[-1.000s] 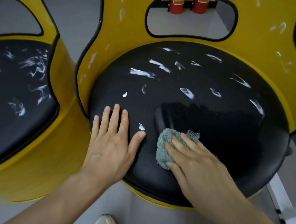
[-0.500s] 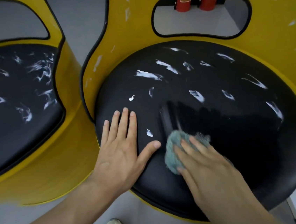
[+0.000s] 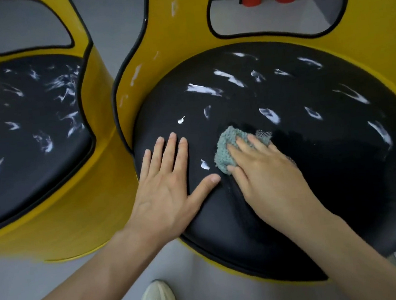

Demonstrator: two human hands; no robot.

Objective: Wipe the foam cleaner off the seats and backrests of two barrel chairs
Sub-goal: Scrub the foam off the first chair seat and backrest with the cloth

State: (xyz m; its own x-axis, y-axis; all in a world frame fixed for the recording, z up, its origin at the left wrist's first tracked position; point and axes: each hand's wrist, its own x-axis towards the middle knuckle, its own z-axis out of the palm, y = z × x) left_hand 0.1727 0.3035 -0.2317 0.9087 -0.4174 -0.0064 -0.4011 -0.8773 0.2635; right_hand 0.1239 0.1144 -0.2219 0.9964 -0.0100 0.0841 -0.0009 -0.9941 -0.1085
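Head view, entry: seat-wiping step, first of two chairs. The black seat [image 3: 330,184] of the right barrel chair is being wiped. Its near part is showing glossy and free of foam, while white foam streaks [image 3: 203,89] are lying across its far half and one small dab [image 3: 204,165] is sitting between the two hands.

Item, right hand [image 3: 268,174]: it is being held flat, fingers nearly straight, and a bunched grey-green cloth [image 3: 226,151] is being pressed under them onto the seat, just left of centre. The thumb is lying against the cloth's near edge.

Item, left hand [image 3: 166,187]: it is being spread wide, palm down, nothing grasped, and the seat's left part is being braced by it.

Item, backrest [image 3: 180,41]: yellow, flecked with foam, judged not yet wiped.

Item, left chair seat [image 3: 33,155]: it is showing streaks all over.

Progress is being judged as early. Next move, as judged: the cloth is to be pushed away towards the far streaks under even pressure, the small dab being taken in on the way, and the cloth being refolded once loaded.
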